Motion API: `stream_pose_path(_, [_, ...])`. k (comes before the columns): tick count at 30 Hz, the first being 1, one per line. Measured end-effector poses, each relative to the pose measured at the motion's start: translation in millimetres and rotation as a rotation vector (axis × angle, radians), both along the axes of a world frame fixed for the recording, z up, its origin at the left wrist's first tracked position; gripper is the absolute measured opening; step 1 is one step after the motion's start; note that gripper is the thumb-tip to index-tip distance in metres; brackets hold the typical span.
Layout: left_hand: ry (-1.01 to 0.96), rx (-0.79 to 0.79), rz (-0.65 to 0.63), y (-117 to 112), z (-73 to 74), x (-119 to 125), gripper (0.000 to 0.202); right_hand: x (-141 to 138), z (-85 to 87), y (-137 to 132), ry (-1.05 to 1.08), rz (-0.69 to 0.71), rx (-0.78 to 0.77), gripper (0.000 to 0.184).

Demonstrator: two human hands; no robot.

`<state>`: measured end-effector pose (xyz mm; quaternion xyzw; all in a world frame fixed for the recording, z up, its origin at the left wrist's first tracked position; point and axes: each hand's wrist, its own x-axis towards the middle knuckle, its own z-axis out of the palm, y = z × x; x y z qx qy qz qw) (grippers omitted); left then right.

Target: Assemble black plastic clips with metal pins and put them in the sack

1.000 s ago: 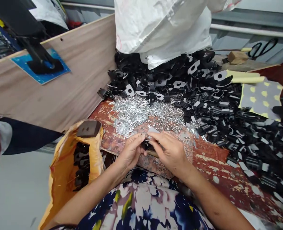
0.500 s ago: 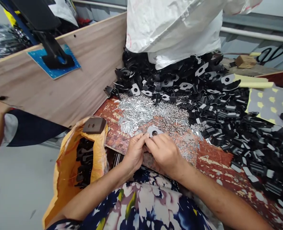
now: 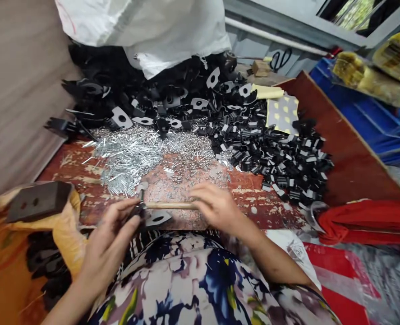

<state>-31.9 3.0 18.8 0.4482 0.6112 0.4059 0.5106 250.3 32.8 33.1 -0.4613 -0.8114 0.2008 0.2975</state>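
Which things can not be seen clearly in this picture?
- Head view: left hand fingers cover most of the black part they hold.
- Right hand hides one end of the wooden stick.
- Orange bag: cut by left edge.
- Silver pins: too small to count.

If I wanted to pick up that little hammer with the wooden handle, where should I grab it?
Probably by the free end of the wooden handle, coming from above on the right, where the right hand already rests. The hammer lies flat along the table's near edge, its small metal head pointing left by the left hand, which holds a black part.
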Motion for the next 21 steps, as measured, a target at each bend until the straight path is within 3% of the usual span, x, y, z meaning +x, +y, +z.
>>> stream_pose_path(2, [-0.041, -0.089, 0.07, -2, 3.1, -17, 0.042, 54, -4.6, -7, -0.155, -0.244, -0.115, 0.025])
stream_pose_path(3, [-0.073, -0.116, 0.121, -3, 2.5, -25, 0.04, 81, -11.0, -9, -0.265, -0.298, -0.181, 0.026])
stream_pose_path(5, [-0.173, -0.146, 0.205, -6, -2.7, -35, 0.039, 122, -30.5, -6, -0.363, -0.263, -0.259, 0.029])
stream_pose_path(8, [-0.284, -0.152, 0.268, -13, -15.7, -41, 0.044, 140, -60.3, 11, -0.264, -0.242, -0.048, 0.027])
stream_pose_path(10, [-0.276, -0.106, 0.315, -16, -23.2, -41, 0.043, 121, -66.7, 23, -0.192, -0.303, 0.166, 0.024])
stream_pose_path(12, [-0.241, -0.044, 0.36, -19, -28.1, -42, 0.04, 86, -60.6, 28, -0.174, -0.248, 0.243, 0.022])
stream_pose_path(16, [-0.24, 0.0, 0.371, -28, -36.0, -40, 0.033, 7, -42.7, 21, -0.438, 0.1, 0.171, 0.017])
stream_pose_path(18, [-0.24, -0.018, 0.33, -31, -42.5, -36, 0.031, -18, -43.6, 19, -0.61, 0.144, 0.187, 0.018])
stream_pose_path(21, [-0.102, 0.002, 0.24, -31, -55.0, -29, 0.029, -25, -50.9, 16, -0.677, 0.128, 0.118, 0.014])
